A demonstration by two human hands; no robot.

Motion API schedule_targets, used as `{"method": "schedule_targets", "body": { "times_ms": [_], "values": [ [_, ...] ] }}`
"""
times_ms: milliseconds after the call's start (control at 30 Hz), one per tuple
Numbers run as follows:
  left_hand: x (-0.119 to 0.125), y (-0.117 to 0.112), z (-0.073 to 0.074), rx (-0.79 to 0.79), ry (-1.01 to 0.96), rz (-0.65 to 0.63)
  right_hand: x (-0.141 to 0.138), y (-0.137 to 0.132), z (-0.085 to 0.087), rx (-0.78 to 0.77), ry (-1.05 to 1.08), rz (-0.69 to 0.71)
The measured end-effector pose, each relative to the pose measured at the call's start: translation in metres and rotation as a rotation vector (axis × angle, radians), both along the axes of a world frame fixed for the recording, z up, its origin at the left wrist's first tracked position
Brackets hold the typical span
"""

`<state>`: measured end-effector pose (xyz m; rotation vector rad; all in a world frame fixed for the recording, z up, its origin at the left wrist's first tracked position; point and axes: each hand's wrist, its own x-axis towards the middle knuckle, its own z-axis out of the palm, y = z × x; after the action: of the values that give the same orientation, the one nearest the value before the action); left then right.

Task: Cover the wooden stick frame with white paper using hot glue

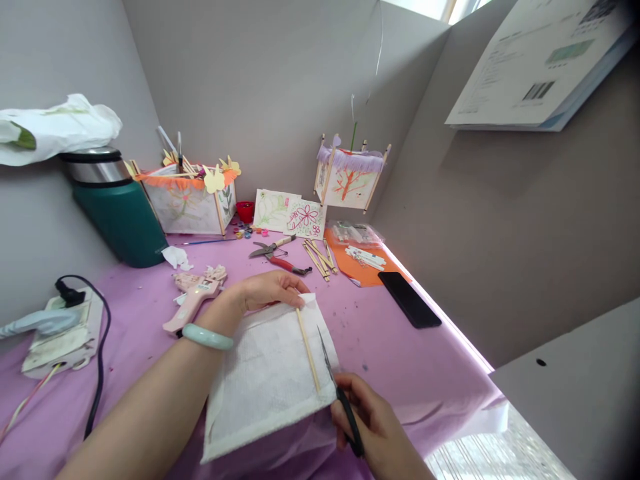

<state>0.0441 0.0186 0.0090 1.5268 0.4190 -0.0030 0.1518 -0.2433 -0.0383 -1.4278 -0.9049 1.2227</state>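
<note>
My left hand [277,291] is closed on the top edge of a white sheet of fabric-like material [265,373], pinching it together with a thin wooden stick [308,348]. The stick lies lengthwise on the sheet near its right edge. A pale green bangle [207,337] circles my left wrist. In my right hand [367,417] are black-handled scissors [348,415], gripped by the handles. Their blades point up and away, over the right edge of the sheet, beside the stick. Whether the blades touch the material is hard to tell.
Behind the sheet lie pruning shears [281,256], short wooden sticks [320,259] and a pink glue gun [193,303]. A black phone [409,299] rests at right. At left stand a green bottle [120,220], a power strip [63,330] and a decorated box [185,207]. A lantern [347,180] hangs behind.
</note>
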Motion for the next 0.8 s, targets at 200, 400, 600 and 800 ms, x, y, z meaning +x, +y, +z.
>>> {"method": "schedule_targets", "body": {
  "times_ms": [200,400,600,800],
  "values": [
    [0.0,-0.001,0.003,-0.003,0.001,-0.004,0.0,-0.001,-0.002,-0.009,-0.014,-0.001],
    [0.0,-0.002,0.003,-0.009,0.016,-0.005,0.002,-0.001,-0.004,-0.051,-0.065,-0.016],
    [0.001,-0.004,0.007,-0.006,0.015,-0.015,0.004,-0.003,-0.007,-0.065,-0.07,-0.016],
    [0.0,-0.001,0.001,-0.04,0.001,-0.002,0.001,0.0,0.006,-0.064,-0.075,0.017]
  ]
}}
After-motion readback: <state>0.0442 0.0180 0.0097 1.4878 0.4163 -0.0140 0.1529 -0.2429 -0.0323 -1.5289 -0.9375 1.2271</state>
